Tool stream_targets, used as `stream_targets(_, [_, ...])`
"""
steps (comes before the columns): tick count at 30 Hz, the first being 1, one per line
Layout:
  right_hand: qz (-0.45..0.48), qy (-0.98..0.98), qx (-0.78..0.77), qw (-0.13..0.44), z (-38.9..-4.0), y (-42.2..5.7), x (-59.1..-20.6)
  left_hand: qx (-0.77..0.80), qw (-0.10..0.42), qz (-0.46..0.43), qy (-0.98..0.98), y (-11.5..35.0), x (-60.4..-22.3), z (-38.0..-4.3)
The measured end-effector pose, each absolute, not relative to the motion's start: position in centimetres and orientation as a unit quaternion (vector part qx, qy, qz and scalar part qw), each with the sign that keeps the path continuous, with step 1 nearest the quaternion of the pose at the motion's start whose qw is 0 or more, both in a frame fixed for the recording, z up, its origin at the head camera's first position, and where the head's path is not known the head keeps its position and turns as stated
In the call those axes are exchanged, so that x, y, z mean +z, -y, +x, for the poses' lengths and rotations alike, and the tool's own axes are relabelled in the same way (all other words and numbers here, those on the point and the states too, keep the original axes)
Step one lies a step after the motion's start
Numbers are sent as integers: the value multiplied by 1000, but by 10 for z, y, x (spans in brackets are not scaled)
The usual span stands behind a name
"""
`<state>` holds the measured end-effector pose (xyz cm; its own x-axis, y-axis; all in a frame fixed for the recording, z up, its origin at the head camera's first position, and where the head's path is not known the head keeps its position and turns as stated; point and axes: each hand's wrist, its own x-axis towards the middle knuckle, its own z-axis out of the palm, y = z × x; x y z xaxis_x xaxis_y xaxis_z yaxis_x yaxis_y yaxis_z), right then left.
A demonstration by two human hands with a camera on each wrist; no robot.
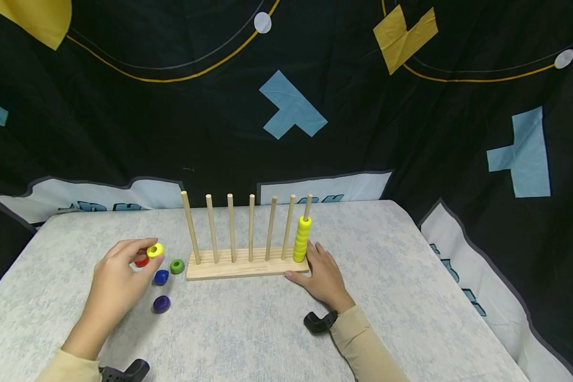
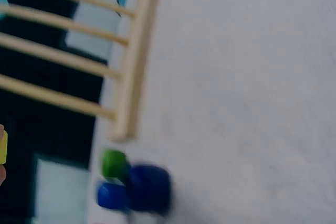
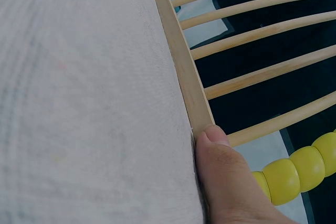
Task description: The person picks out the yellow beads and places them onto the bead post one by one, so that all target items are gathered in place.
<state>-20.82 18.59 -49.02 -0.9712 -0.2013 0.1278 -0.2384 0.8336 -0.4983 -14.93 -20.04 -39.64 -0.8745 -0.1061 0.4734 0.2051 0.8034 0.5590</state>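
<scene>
My left hand [image 1: 121,279] pinches a yellow bead [image 1: 155,251] between thumb and fingertips, above the table and left of the wooden peg stand [image 1: 243,270]. Just a sliver of that bead [image 2: 3,148] shows in the left wrist view. Below the hand lie a green bead [image 1: 177,266], a blue bead [image 1: 161,277] and a purple bead [image 1: 161,304]; a red bead [image 1: 141,262] is partly hidden behind the fingers. Yellow beads [image 1: 302,241] are stacked on the stand's rightmost peg. My right hand [image 1: 323,276] holds the stand's right end, its thumb [image 3: 220,156] against the front edge.
Several bare pegs [image 1: 231,228] rise from the stand, left of the yellow stack. A grey mottled cloth covers the table [image 1: 248,329]. Behind it hangs a black cloth [image 1: 210,132] with blue and yellow shapes.
</scene>
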Motion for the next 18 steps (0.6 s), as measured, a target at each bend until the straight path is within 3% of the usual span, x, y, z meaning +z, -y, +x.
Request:
stream_targets(12, [116, 956, 265, 38, -208, -186, -491, -338, 269, -151, 889, 134, -341, -149])
stream_targets(18, [116, 956, 267, 39, -208, -186, -491, -350, 244, -214, 879, 100, -317, -163])
